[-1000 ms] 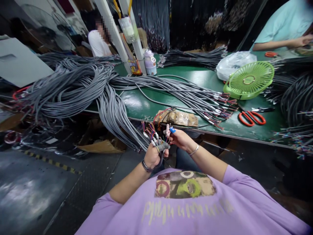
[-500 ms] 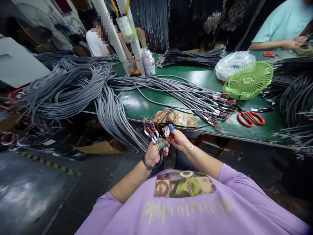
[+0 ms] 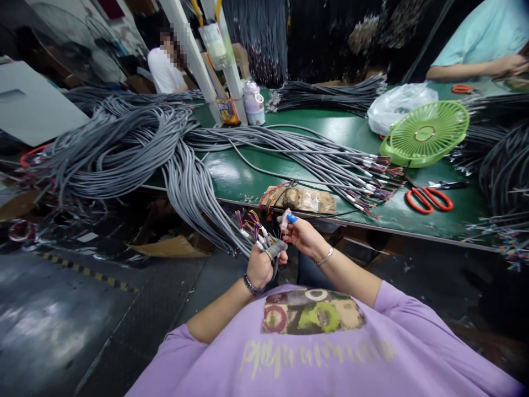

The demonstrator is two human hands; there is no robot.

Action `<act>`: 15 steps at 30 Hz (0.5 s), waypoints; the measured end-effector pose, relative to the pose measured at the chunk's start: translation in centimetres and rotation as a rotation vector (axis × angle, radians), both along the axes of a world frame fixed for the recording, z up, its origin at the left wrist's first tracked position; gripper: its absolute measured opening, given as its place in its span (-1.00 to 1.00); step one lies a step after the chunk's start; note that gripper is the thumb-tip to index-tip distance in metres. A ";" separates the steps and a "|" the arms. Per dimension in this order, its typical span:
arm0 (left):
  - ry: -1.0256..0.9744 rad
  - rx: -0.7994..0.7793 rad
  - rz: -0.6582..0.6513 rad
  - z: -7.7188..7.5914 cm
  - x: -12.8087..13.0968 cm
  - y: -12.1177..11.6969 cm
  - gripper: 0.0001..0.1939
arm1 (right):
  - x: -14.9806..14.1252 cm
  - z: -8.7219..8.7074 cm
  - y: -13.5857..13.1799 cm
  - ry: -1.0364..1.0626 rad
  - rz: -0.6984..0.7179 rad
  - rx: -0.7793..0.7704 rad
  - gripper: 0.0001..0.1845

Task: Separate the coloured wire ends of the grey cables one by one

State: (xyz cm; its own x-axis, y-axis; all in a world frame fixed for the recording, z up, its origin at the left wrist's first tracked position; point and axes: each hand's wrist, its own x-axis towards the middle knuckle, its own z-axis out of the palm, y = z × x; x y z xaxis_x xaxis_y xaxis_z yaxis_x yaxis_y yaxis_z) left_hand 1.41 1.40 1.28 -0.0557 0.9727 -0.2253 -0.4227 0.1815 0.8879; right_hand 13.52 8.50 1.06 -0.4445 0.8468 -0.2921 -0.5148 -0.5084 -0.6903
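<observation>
My left hand (image 3: pixel 260 266) is wrapped round several grey cables (image 3: pixel 257 241), with a grey covering on its thumb. White collars and fanned coloured wire ends (image 3: pixel 251 219) stick up from the grip. Just to the right, my right hand (image 3: pixel 305 238) has its fingers pinched together, a blue cap (image 3: pixel 291 218) on one fingertip. Beside that cap is a pinkish-white piece (image 3: pixel 285 219); whether it is a finger wrap or a held part, I cannot tell. Thin wires (image 3: pixel 278 235) spread between the two hands. The fingertips hide whatever they pinch.
Grey cable bundles (image 3: pixel 124 149) cover the table's left, more (image 3: pixel 314 157) lie across its middle. A taped cardboard piece (image 3: pixel 303 199) lies at the green table's (image 3: pixel 239 171) front edge. Orange-handled scissors (image 3: pixel 430 199), a green fan (image 3: pixel 425 132), and a bottle (image 3: pixel 253 103) stand around. Two people sit opposite.
The wire ends at my left hand have spread apart, with thin coloured wires now showing by my right fingertips. My right hand has turned slightly. The whole view has shifted a little.
</observation>
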 end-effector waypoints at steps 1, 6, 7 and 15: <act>-0.001 0.001 0.017 0.1 0.1 0.1 -0.78 | -0.1 0.0 0.0 -0.011 -0.031 0.029 -0.69; 0.025 0.010 0.025 0.4 0.5 0.5 -0.76 | -0.4 -0.8 0.0 -0.043 -0.024 0.048 -0.60; 0.029 0.014 0.022 0.4 0.5 0.5 -0.76 | -0.4 -1.0 0.0 -0.079 -0.040 0.077 -0.55; 0.049 -0.025 0.011 0.4 0.6 1.1 -0.73 | -0.8 -1.8 0.3 -0.134 -0.101 0.143 -0.44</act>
State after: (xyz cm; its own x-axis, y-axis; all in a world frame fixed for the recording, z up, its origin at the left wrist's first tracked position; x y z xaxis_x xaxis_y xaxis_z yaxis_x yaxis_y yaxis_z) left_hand 2.02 2.49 1.65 -0.0780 0.9662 -0.2459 -0.3810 0.1990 0.9029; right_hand 12.77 8.77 -0.74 -0.3203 0.9222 -0.2168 -0.4570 -0.3509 -0.8174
